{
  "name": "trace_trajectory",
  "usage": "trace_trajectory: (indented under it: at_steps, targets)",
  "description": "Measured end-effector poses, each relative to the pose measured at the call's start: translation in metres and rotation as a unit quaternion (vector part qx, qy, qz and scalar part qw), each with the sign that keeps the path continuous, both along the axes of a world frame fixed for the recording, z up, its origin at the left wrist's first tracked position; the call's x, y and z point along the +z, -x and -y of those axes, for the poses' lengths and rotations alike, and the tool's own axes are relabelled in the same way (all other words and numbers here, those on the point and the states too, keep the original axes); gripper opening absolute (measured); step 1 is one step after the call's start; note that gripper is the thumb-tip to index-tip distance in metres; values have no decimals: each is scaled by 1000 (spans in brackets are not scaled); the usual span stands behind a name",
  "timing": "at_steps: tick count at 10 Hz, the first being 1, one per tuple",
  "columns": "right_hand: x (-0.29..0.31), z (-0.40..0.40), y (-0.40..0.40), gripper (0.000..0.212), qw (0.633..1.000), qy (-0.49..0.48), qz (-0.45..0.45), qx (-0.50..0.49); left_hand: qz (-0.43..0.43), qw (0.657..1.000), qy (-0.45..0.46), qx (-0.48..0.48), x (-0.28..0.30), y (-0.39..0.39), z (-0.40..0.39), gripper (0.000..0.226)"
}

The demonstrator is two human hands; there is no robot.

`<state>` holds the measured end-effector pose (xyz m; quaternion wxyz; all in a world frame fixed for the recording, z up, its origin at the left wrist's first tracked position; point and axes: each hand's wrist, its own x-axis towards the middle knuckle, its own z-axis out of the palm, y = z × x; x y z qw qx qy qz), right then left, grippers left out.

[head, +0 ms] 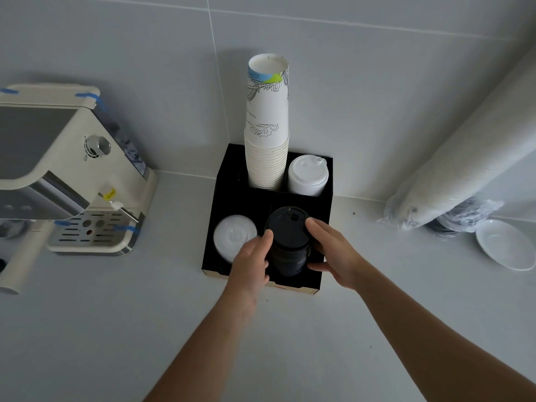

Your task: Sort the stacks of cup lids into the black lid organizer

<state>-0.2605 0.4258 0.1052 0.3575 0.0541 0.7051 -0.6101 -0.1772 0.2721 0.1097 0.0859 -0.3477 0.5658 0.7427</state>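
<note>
The black lid organizer (229,166) stands against the wall on the grey counter. Its front right compartment holds a tall stack of black lids (290,236). My left hand (252,259) grips that stack from the left and my right hand (330,250) from the right, so both hands are closed around it. A low stack of clear lids (232,235) lies in the front left compartment. White sip lids (307,175) fill the back right compartment. A tall stack of paper cups (268,123) rises from the back middle one.
A cream espresso machine (72,175) stands at the left. At the right, a long plastic-wrapped sleeve of white cups (470,152) leans against the wall, with wrapped dark lids (461,219) under it. A white saucer (506,243) sits at the far right.
</note>
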Motion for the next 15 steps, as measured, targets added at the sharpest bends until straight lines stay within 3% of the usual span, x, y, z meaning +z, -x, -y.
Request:
trace_trajectory:
  at_steps: [2, 3, 7, 10, 13, 15]
  targets:
    - [6, 8, -1, 11, 992, -11, -112, -62, -32, 998, 53, -24, 5, 11, 12, 41]
    - [6, 8, 5, 18, 987, -28, -149, -55, -31, 997, 63, -19, 5, 9, 10, 27]
    - [1, 9, 20, 15, 984, -41, -170, -22, -15, 997, 77, 7, 1, 10, 3, 43]
    - [3, 8, 15, 16, 988, -25, -149, -37, -31, 990, 132, -31, 0, 7, 4, 56]
    - [24, 4, 3, 29, 985, -36, -150, -81, -44, 987, 151, -44, 14, 1, 15, 49]
    - [42, -4, -11, 33, 979, -12, -153, -134, -68, 989, 123, -56, 27, -11, 27, 20]
